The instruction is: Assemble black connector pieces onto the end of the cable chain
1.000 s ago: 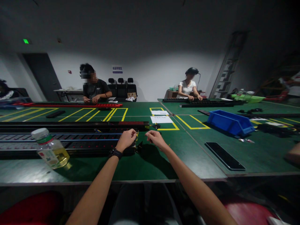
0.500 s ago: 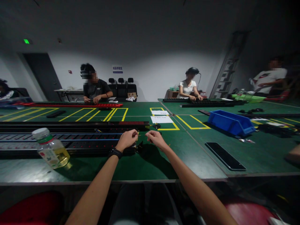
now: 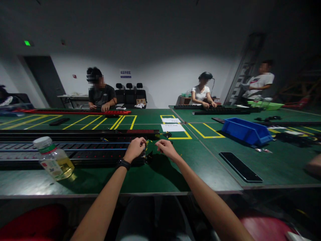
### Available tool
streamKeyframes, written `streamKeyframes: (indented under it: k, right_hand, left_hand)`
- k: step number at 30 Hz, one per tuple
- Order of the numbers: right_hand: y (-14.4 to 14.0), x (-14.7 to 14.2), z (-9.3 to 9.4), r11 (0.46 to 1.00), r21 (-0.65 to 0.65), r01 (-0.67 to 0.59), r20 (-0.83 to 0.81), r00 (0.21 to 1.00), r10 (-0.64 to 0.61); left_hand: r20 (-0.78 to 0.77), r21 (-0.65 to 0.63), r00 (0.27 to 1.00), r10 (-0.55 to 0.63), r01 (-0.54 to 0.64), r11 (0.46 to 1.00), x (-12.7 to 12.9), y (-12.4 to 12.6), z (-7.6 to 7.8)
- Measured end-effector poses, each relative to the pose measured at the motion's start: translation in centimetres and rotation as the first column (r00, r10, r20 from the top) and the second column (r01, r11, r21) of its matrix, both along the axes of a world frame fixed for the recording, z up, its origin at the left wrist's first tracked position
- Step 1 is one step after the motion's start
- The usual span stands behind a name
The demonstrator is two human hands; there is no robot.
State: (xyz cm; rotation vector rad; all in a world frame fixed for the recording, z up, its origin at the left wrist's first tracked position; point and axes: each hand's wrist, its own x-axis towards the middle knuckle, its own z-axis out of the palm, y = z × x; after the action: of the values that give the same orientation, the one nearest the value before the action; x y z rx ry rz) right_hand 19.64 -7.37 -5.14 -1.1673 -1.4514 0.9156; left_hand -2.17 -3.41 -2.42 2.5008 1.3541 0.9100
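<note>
My left hand (image 3: 135,148), with a dark watch on its wrist, is over the right end of a long black strip (image 3: 100,156) with rows of red dots. Its fingers are pinched, and thin yellow wires (image 3: 148,143) come out at the fingertips. Just to the right, my right hand (image 3: 166,148) is closed, thumb against fingers, a short gap away from the left. Whatever it holds is too small to make out. A small black part (image 3: 148,157) lies below the strip's end, between the hands.
A bottle of yellow liquid (image 3: 54,159) stands at left, a phone (image 3: 240,166) lies at right. Behind are a blue bin (image 3: 247,131), paper labels (image 3: 172,128) and a second black strip (image 3: 75,134). Co-workers (image 3: 101,95) sit across the green table (image 3: 210,160); another person (image 3: 260,82) stands farther right.
My left hand has risen slightly, and more of the yellow wires show between the hands. My right hand stays nearly still. The standing person at the back has shifted left.
</note>
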Motion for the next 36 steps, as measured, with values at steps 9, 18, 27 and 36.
streamKeyframes:
  k: [9,18,27,36]
  right_hand:
    - [0.0,0.0,-0.3,1.000,0.029,0.001,0.018,1.000,-0.002]
    - [0.1,0.1,-0.4,0.999,0.038,-0.005,0.034,0.999,0.004]
    - [0.3,0.1,-0.7,0.999,0.051,-0.009,0.053,0.999,0.006]
    - [0.5,0.2,-1.1,0.997,0.073,-0.007,0.080,0.997,0.002]
  left_hand:
    - [0.028,-0.027,0.999,-0.033,0.034,0.999,-0.1,-0.2,0.1]
    - [0.000,-0.043,1.000,-0.006,0.006,0.999,0.0,-0.3,0.1]
    - [-0.036,-0.029,0.999,0.030,-0.031,0.999,0.2,-0.4,0.1]
    - [-0.148,-0.025,0.984,0.101,-0.106,0.994,0.6,-1.6,1.0]
